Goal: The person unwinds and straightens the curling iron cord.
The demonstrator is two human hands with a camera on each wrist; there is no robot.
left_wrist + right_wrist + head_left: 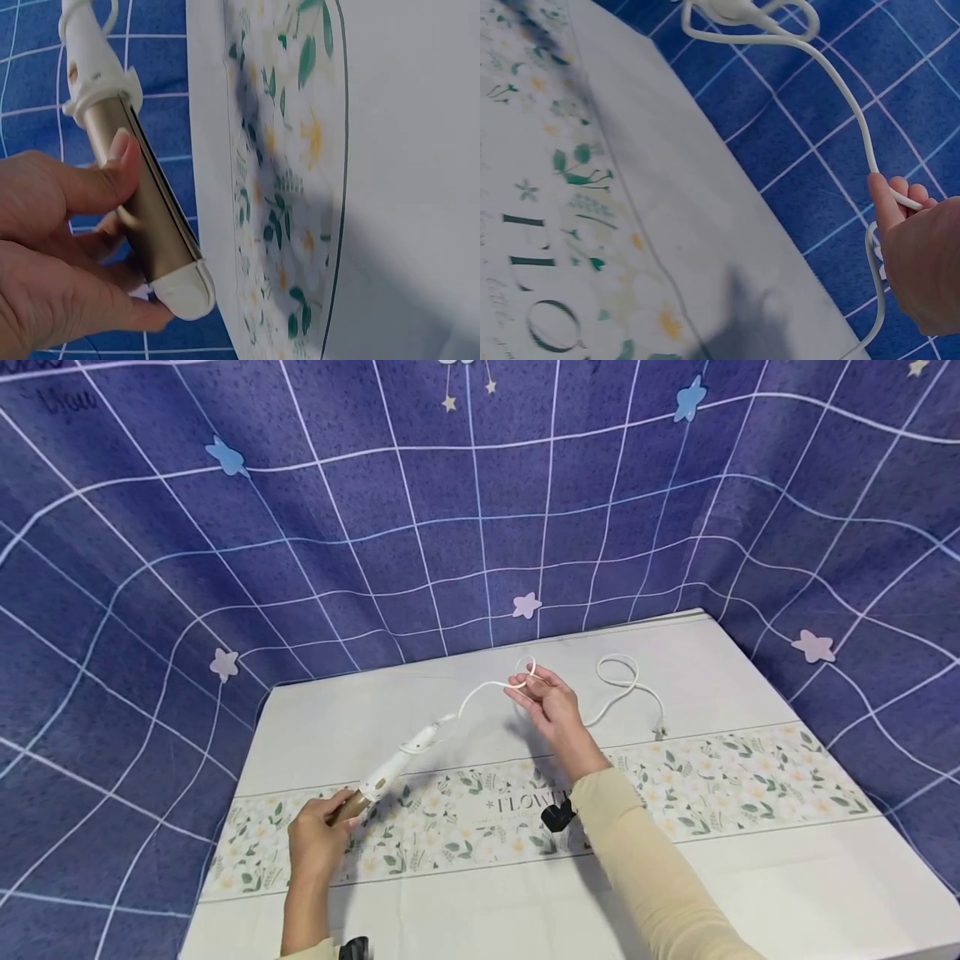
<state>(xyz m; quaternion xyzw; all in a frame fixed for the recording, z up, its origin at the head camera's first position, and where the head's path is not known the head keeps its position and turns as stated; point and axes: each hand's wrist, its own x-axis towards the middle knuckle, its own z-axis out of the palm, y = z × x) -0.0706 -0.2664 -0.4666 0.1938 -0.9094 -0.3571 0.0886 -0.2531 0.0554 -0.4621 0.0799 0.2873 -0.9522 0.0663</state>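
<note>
A curling iron [389, 772] with a white handle and a gold barrel [154, 202] is held tilted above the table. My left hand [318, 837] grips it by the barrel, thumb on one side and fingers on the other, near the white tip [186, 291]. From the handle end runs a white power cord [480, 687], part of it looped about the handle. My right hand [553, 706] pinches this cord between thumb and fingers, raised over the table; in the right wrist view the cord [855, 112] passes through the fingers [885, 196].
The rest of the cord lies in a loose curve on the table [750, 668], ending in a plug [659, 732] at the right. A floral printed band [705, 785] crosses the white tabletop. A blue gridded curtain [420, 552] with stars hangs behind and at both sides.
</note>
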